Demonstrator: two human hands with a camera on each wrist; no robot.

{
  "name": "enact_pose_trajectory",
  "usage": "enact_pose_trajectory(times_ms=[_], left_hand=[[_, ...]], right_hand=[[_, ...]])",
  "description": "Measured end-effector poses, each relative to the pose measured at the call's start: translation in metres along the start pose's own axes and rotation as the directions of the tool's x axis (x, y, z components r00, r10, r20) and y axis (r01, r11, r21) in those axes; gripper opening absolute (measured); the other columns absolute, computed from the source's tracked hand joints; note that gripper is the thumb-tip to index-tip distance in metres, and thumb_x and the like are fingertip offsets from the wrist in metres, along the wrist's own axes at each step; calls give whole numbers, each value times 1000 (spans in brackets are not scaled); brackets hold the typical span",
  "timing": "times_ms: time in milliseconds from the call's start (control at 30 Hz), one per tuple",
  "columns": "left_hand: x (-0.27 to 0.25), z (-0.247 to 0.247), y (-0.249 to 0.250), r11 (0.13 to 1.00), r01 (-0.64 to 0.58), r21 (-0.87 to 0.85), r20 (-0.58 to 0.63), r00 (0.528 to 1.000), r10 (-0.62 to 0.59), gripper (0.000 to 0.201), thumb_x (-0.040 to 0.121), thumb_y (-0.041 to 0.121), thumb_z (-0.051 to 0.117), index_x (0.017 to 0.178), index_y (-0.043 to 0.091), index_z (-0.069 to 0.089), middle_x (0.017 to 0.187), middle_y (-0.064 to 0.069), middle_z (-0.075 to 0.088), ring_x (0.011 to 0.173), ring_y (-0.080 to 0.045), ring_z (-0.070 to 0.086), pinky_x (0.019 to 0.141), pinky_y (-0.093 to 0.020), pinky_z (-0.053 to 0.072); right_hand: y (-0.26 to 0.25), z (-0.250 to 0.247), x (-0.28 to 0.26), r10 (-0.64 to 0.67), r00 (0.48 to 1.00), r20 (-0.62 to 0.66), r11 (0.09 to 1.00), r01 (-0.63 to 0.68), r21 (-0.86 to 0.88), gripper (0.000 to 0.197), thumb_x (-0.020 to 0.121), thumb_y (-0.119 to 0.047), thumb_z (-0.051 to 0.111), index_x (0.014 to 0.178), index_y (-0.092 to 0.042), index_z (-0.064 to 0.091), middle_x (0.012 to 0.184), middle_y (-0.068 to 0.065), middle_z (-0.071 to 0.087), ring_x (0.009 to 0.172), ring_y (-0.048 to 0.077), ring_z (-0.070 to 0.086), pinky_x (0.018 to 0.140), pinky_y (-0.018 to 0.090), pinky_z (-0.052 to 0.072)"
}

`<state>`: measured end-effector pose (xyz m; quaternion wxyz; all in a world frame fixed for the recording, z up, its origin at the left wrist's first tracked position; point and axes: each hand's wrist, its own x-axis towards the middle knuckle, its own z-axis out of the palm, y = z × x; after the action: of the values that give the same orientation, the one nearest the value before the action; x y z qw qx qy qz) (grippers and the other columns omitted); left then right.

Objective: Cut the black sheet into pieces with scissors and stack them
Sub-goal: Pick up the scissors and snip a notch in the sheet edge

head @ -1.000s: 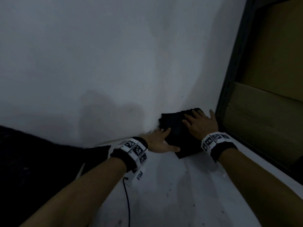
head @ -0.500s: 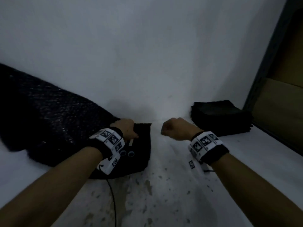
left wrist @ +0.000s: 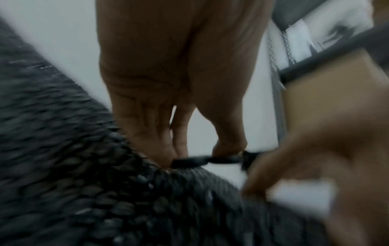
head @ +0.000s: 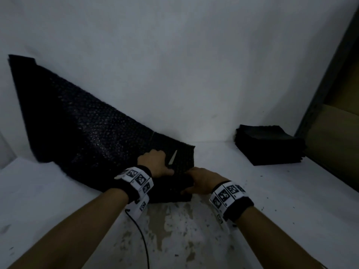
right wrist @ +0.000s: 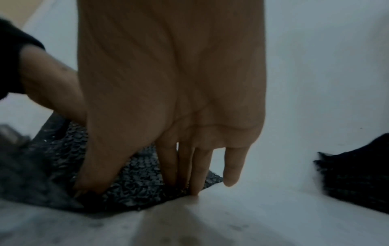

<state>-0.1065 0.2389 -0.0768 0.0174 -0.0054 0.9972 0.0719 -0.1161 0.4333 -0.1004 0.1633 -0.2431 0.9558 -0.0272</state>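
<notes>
- Head view: black sheet (head: pixel 93 136) draped from the wall at 10 o'clock down onto the white table (head: pixel 252 210), its near corner lying at centre; textured, bubbled surface.
- Left hand (head: pixel 155 164) resting on the sheet's corner, fingers curled round the scissors (head: pixel 172 157); pale blade pointing toward 1 o'clock over the sheet.
- Left wrist view: black scissor handle (left wrist: pixel 202 161) gripped between fingertips and thumb; blurred otherwise.
- Right hand (head: pixel 202 180) just at 4 o'clock of the left, pinching the sheet's near edge.
- Right wrist view: thumb (right wrist: pixel 94 174) on top of the sheet (right wrist: pixel 134 183), fingers (right wrist: pixel 197 174) tucked at its edge against the table; little finger held clear.
- Stack of cut black pieces (head: pixel 270 144) at 2 o'clock on the table, well apart from both hands, beside a dark frame (head: pixel 322 90).
- Worn, stained patch on the table at 6 o'clock; thin cable (head: pixel 142 239) trailing from the left wristband.
</notes>
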Motion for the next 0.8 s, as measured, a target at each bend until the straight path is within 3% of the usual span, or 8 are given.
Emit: enact_pose_trajectory(times_ms=[100, 167, 300, 367, 533, 667, 733, 800], left_hand=[[1, -12, -10, 948, -44, -314, -69, 997, 24, 45, 75, 59, 77, 88, 17, 68, 91, -1, 66, 84, -19, 64, 77, -36, 58], [2, -17, -19, 914, -111, -391, -135, 989, 62, 38, 76, 52, 79, 84, 17, 67, 89, -1, 67, 82, -19, 63, 78, -37, 57], [3, -14, -32, 906, -214, -366, -149, 974, 170, 30, 83, 40, 77, 89, 12, 67, 126, -5, 60, 122, -22, 54, 96, -35, 47], [7, -6, -35, 897, -251, -365, -109, 968, 226, 29, 86, 37, 75, 92, 11, 66, 128, -7, 59, 126, -22, 51, 99, -34, 43], [23, 18, -28, 850, -239, -470, -29, 966, 255, 25, 93, 37, 67, 90, 13, 63, 93, -5, 65, 86, -24, 62, 74, -30, 48], [31, 24, -16, 837, -246, -489, -4, 960, 281, 20, 96, 37, 62, 89, 19, 59, 83, -1, 62, 69, -13, 55, 66, -27, 46], [34, 26, -12, 851, -238, -468, 14, 961, 276, 20, 97, 39, 60, 91, 19, 59, 84, 1, 61, 69, -10, 53, 65, -26, 45], [36, 26, -10, 871, -228, -435, 31, 963, 268, 22, 97, 39, 59, 95, 17, 59, 85, 2, 60, 70, -10, 53, 64, -25, 43]], right_hand=[[18, -1, -11, -1, 1000, -10, 1000, 1, 31, 69, 89, -54, 66, 145, -19, 46, 147, 7, 46, 132, 26, 47, 111, 39, 40], [33, -1, -20, 7, 1000, -24, 996, -5, 85, 73, 87, -55, 69, 148, -23, 44, 151, 4, 44, 135, 24, 45, 113, 35, 37], [56, -3, -38, 42, 998, -46, 985, -34, 166, 79, 81, -55, 76, 148, -30, 43, 150, -1, 46, 133, 20, 45, 108, 28, 37], [61, -6, -45, 83, 996, -16, 981, -79, 178, 77, 81, -53, 77, 146, -28, 45, 149, -1, 46, 133, 20, 46, 108, 28, 38], [83, -17, -47, 280, 956, 92, 960, -277, -42, 68, 81, -49, 76, 140, -23, 53, 140, 1, 53, 127, 22, 51, 102, 32, 44], [86, -12, -33, 319, 945, -64, 942, -324, -90, 40, 98, -34, 55, 131, -12, 58, 134, 10, 58, 117, 26, 58, 99, 35, 49], [75, -8, -26, 255, 966, -48, 964, -251, 86, 68, 96, -56, 53, 149, -15, 40, 150, 14, 41, 131, 29, 47, 109, 37, 42], [61, -6, -27, 177, 982, 70, 961, -187, 205, 107, 80, -82, 52, 160, -29, 4, 166, 7, 10, 150, 30, 21, 121, 44, 24]])
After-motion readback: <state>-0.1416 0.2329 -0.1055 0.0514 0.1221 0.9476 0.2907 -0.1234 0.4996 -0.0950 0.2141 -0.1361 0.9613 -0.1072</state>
